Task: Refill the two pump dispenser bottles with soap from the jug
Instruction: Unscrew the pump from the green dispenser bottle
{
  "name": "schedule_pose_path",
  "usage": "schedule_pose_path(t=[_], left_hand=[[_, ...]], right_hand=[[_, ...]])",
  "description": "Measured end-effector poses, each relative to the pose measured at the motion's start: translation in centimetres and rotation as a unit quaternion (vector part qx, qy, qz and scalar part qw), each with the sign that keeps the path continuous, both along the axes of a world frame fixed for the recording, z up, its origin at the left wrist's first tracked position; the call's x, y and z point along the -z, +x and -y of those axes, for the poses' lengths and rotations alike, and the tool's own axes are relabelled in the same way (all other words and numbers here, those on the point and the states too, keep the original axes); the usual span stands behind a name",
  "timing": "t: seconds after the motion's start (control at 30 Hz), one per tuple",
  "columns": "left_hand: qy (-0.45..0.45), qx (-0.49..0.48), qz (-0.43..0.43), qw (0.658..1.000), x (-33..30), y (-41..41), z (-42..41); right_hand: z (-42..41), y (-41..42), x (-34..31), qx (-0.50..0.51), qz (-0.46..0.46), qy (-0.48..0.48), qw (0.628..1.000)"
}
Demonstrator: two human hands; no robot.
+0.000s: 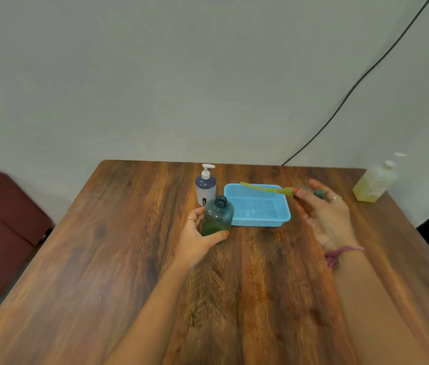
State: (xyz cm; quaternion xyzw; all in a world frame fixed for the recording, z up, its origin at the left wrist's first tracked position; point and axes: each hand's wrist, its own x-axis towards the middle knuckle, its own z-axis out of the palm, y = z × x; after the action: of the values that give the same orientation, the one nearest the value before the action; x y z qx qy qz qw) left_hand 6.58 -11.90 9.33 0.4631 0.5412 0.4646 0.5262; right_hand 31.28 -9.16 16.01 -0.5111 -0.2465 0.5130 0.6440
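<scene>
**Green bottle open, pump out in my right hand**

I see my left hand point(197, 234) wrapped around the green bottle point(217, 216). My fingers and thumb curl round its lower part, so this grip is closed on the bottle. The bottle stands upright on the brown wooden worktop point(118, 259), near the middle. Its top is open, with no pump in it. There is green soap low down inside it.

My right hand point(325, 210) is out to the right, just past the blue basket point(256, 205). It holds the pump point(284, 190) that has a long yellow-green tube. The tube lies sideways over the far edge of the basket. The hand is blurry, but my fingertips pinch the pump near its head, so this grip is closed on the pump.

The white bottle point(205, 186) with a dark blue band stands just behind the green bottle. Its white pump top is on. It is just beside the left side of the basket.

The jug point(375, 184) with yellow soap stands at the far right corner of the worktop, well apart from the two bottles. It looks blurry.

A black cable point(360, 80) runs down the wall behind the worktop. A dark red seat point(2, 219) is on the left
</scene>
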Motion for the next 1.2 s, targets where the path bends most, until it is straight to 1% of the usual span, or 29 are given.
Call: schedule_pose_path(t=[0.1,0.27,0.33,0.4,0.5,0.6,0.67,0.77,0.9,1.07,1.1,1.2], left_hand=[[-0.012,-0.006,-0.002,1.000,1.4,-0.1,-0.2],[-0.054,-0.001,-0.008,0.999,4.3,0.7,-0.8],[-0.066,-0.004,-0.008,0.998,5.5,1.1,-0.9],[-0.075,-0.003,-0.007,0.997,6.5,1.4,-1.3],[-0.079,-0.003,-0.020,0.997,7.5,2.1,-1.5],[-0.084,-0.005,-0.043,0.996,7.9,2.7,-1.7],[-0.082,-0.009,-0.059,0.995,8.3,3.0,-1.9],[-0.081,-0.016,-0.075,0.994,9.1,3.3,-2.1],[-0.080,-0.017,-0.094,0.992,9.9,3.6,-2.4],[-0.077,-0.024,-0.098,0.992,10.6,3.7,-2.8],[-0.077,-0.022,-0.096,0.992,10.7,3.7,-2.8],[-0.077,-0.017,-0.095,0.992,11.0,3.7,-3.0]], right_hand=[[1.2,-0.1,3.2,0.010,-0.029,-0.053,0.998],[2.8,-0.1,8.9,0.048,-0.013,-0.156,0.987],[3.3,-0.5,11.0,0.048,-0.022,-0.186,0.981],[3.4,-0.8,12.7,0.052,-0.049,-0.215,0.974],[3.7,-1.5,14.7,0.068,-0.123,-0.258,0.956],[3.9,-2.4,15.7,0.086,-0.196,-0.275,0.937],[4.1,-3.2,16.4,0.075,-0.215,-0.278,0.933],[4.3,-3.9,17.1,0.065,-0.217,-0.297,0.928],[4.5,-4.7,17.1,0.020,-0.153,-0.343,0.927],[4.5,-5.3,17.6,-0.025,-0.070,-0.354,0.932],[4.5,-5.4,18.0,-0.035,-0.029,-0.356,0.933],[4.6,-5.5,18.7,-0.055,0.149,-0.351,0.923]])
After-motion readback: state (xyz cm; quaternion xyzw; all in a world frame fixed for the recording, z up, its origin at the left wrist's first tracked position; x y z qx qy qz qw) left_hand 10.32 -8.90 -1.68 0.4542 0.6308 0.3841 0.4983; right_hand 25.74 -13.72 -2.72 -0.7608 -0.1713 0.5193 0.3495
